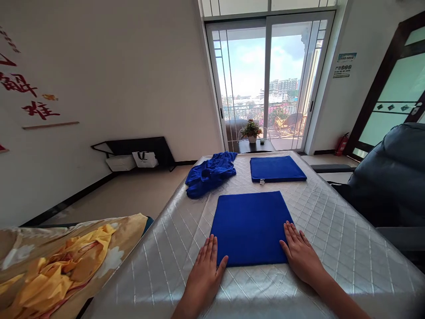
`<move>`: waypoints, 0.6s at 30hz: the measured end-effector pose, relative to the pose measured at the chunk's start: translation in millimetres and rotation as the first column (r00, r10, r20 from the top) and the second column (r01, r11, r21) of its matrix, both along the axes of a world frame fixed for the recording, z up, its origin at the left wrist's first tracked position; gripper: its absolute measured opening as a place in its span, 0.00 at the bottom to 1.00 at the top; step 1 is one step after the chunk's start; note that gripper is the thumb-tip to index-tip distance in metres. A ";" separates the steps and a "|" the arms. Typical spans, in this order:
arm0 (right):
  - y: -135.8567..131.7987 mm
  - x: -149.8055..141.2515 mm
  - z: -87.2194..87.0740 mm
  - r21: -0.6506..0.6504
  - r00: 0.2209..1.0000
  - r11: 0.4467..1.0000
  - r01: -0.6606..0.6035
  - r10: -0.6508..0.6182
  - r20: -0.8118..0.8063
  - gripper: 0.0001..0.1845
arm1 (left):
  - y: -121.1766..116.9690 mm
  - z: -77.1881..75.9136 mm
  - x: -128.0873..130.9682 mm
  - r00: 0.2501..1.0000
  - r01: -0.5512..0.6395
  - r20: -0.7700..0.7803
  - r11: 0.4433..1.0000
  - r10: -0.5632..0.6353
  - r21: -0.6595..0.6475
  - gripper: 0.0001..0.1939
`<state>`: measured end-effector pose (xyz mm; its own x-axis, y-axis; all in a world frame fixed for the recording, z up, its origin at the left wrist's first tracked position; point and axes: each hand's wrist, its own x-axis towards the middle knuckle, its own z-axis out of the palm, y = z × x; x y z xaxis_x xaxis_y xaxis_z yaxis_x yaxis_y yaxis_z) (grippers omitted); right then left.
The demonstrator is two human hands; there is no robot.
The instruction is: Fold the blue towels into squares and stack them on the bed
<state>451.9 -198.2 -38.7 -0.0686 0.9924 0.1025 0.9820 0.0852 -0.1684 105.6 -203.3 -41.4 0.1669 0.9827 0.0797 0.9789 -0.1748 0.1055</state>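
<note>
A flat blue folded cloth lies in front of me on the silver quilted table cover. My left hand rests at its near left edge, fingers stretched out and thumb apart. At its right edge lies my right hand, flat, with the fingertips touching the cloth's side. Farther back sits another neatly folded blue cloth with a small white tag on its front edge. To the left of that is a crumpled heap of blue cloth.
Yellow crumpled cloth lies on a patterned surface at lower left. A dark padded chair stands close to the table's right side. Beyond the far edge, a potted plant stands on a small table before sliding glass doors.
</note>
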 end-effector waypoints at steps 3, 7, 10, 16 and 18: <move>1.6 4.2 -0.2 -0.026 1.000 1.000 -0.016 0.016 0.008 0.36 | 1.7 1.6 -4.3 1.000 0.026 0.004 1.000 -0.026 0.008 0.39; 20.7 4.9 13.6 -0.065 1.000 0.998 -0.025 0.024 -0.012 0.36 | 16.8 22.6 11.2 0.998 0.053 0.025 0.996 -0.055 0.068 0.38; 47.8 -0.3 27.2 -0.070 1.000 0.998 -0.004 0.003 -0.007 0.36 | 35.1 42.8 55.2 0.985 0.157 0.049 0.982 -0.162 0.104 0.38; 78.5 -7.4 16.5 -0.046 0.999 0.999 0.017 -0.016 0.040 0.35 | 79.8 45.9 169.2 0.898 0.423 0.092 0.901 -0.431 0.098 0.37; 78.0 -6.8 9.6 -0.019 0.999 1.000 -0.001 0.002 0.035 0.34 | 94.0 37.5 190.2 0.900 0.413 0.100 0.904 -0.423 0.109 0.37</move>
